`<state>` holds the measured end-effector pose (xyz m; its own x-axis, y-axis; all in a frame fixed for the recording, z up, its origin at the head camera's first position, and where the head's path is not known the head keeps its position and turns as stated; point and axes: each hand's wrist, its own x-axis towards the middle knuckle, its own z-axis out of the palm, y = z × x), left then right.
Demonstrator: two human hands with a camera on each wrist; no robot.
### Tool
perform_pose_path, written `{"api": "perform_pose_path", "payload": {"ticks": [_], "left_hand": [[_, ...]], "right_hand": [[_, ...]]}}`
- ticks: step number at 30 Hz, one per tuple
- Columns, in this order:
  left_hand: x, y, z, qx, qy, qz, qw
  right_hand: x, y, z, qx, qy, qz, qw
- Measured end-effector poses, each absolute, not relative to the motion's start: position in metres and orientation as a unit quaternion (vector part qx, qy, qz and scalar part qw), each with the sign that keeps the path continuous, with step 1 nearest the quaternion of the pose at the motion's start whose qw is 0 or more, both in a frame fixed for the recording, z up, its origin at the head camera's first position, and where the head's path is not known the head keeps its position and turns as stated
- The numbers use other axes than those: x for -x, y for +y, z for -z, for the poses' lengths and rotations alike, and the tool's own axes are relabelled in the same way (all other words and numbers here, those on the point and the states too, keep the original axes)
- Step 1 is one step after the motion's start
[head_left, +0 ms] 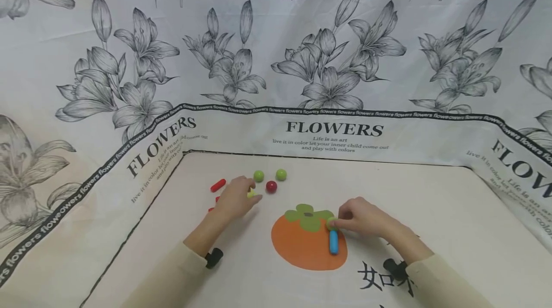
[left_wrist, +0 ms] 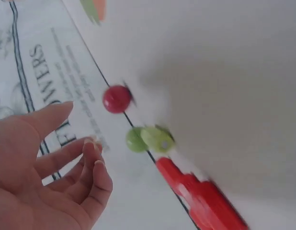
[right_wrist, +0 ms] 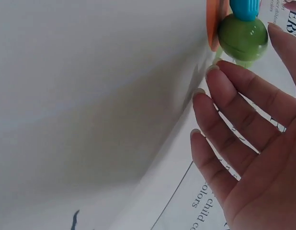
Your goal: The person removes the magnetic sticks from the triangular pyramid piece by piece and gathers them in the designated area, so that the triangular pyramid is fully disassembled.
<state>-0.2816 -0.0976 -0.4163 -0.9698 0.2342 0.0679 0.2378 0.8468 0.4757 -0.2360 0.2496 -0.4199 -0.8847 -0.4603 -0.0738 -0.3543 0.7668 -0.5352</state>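
Note:
My right hand pinches a green ball between thumb and index finger, the other fingers spread loosely. The ball sits against the top end of a blue stick, which lies on the right part of an orange persimmon picture. My left hand is over the left side of the table, fingers loosely bent and nothing in them. Partly hidden by it is a yellow-green ball. A dark red ball lies just right of its fingers.
Two green balls, a left one and a right one, lie farther back. Red sticks lie left of my left hand, some partly covered. Dark characters are printed at the front right. A flower-printed cloth rises behind the table.

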Motion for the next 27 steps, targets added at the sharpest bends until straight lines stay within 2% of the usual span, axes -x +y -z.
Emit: {"api": "perform_pose_path", "payload": {"ticks": [4,12,20,27], "left_hand": [[0.271,-0.083,0.418,0.175,-0.949,0.260,-0.021],[0.259,-0.052,0.429,0.270,-0.898,0.323,-0.131],[0.249,-0.028,0.434,0.315,-0.884,0.303,-0.165],[0.255,-0.011,0.438,0.326,-0.878,0.299,-0.184]], "right_hand": [[0.235,0.253,0.418,0.233,0.931,0.262,0.101],[0.237,0.254,0.417,0.327,0.892,0.287,0.123],[0.242,0.247,0.427,0.318,0.900,0.276,0.113],[0.244,0.243,0.427,0.307,0.907,0.273,0.094]]}}
